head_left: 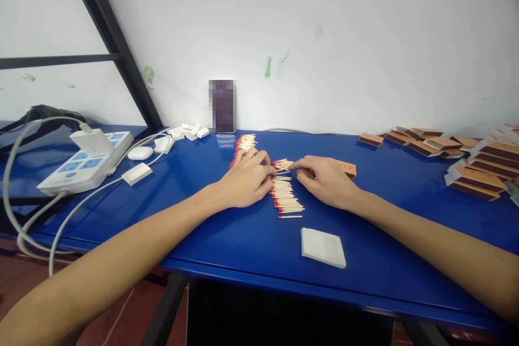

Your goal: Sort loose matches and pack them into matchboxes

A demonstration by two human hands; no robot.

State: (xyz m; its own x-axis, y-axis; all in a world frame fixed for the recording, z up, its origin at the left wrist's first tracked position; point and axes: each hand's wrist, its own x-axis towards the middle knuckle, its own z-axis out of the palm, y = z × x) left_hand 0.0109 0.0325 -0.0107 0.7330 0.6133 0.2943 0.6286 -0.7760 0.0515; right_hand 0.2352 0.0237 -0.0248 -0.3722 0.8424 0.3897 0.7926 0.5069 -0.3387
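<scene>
The left hand (248, 179), fingers curled, and right hand (329, 181), index extended, touch red-tipped matchsticks (284, 193); any grip is unclear.

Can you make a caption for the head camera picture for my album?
Left hand and right hand among red-tipped matches on a blue table, matchboxes to the right.

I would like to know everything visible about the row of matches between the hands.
The row of matches shows pale, wood-like sticks with red heads pointing left. They lie side by side on the blue table, slightly ragged; one match sits apart at the near end. At the far end some lie crossed, beside the left hand and right hand; exact contact is unclear.
</scene>
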